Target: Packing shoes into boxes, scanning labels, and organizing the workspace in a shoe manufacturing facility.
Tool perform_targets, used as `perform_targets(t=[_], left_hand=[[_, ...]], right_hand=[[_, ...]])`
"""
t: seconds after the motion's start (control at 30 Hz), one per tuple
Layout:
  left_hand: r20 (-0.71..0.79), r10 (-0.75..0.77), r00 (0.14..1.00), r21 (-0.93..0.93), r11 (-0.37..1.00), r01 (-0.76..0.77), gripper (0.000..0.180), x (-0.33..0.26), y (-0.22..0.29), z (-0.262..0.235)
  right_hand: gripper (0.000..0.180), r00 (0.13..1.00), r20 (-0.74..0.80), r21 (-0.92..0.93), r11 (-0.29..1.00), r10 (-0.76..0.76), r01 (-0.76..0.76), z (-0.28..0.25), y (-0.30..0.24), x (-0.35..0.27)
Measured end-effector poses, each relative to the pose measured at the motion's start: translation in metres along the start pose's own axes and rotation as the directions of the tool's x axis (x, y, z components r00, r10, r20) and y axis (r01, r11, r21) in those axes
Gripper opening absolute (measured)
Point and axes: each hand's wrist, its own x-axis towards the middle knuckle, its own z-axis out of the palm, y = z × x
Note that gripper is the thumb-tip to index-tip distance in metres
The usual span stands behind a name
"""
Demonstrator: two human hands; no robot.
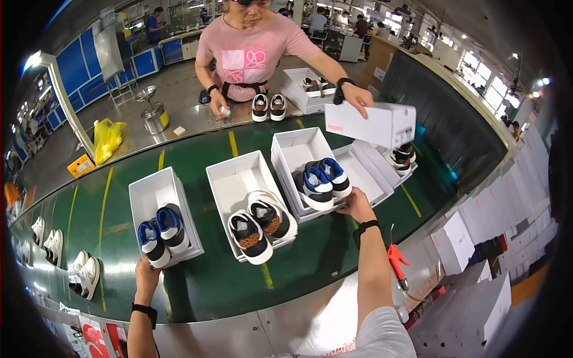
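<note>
My left hand [146,279] is closed on the near corner of a white open shoebox [150,190], its fingers partly hidden. A pair of sneakers with blue linings [170,225] stands in that box. At the right, my right hand [358,207] grips the near right corner of another white shoebox [292,143], holding a second blue-lined pair [322,185]. Between them sits a third open shoebox [230,176] with white and black sneakers with spotted brown insides [265,224]; neither hand touches it.
The boxes rest on a green conveyor belt [221,286] with yellow lines. Opposite, a co-worker in pink [256,53] holds a closed white shoebox [370,122]. More sneakers [83,274] stand at the left. A red air gun [397,262] hangs near right, beside stacked white boxes [453,241].
</note>
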Motion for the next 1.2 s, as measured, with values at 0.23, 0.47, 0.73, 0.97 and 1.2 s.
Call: perform_targets(t=[0.23,0.47,0.73,0.97,1.2], left_hand=[[0.034,0.094,0.995,0.008,0.995,-0.095,0.036,0.013,-0.008,0.005],[0.103,0.026,0.994,0.081,0.996,-0.034,0.023,-0.028,-0.012,-0.006],[0.035,0.062,0.997,-0.004,0.998,-0.062,0.022,-0.038,-0.037,-0.034],[-0.113,-0.093,0.989,-0.264,0.963,0.06,0.051,-0.017,-0.148,-0.069],[-0.2,-0.459,0.866,-0.659,0.717,0.228,0.087,-0.02,-0.248,-0.087]], right_hand=[[0.052,0.99,-0.127,-0.313,0.95,-0.06,0.017,0.092,0.014,0.012],[0.042,0.993,-0.084,-0.405,0.914,-0.082,0.041,0.073,0.039,-0.022],[0.039,0.985,-0.097,-0.407,0.909,-0.145,0.094,0.139,0.086,-0.084],[0.049,0.968,0.202,-0.273,0.941,-0.148,0.201,0.257,0.126,-0.057],[0.061,0.9,0.361,-0.292,0.886,-0.246,0.359,0.329,0.183,0.002]])
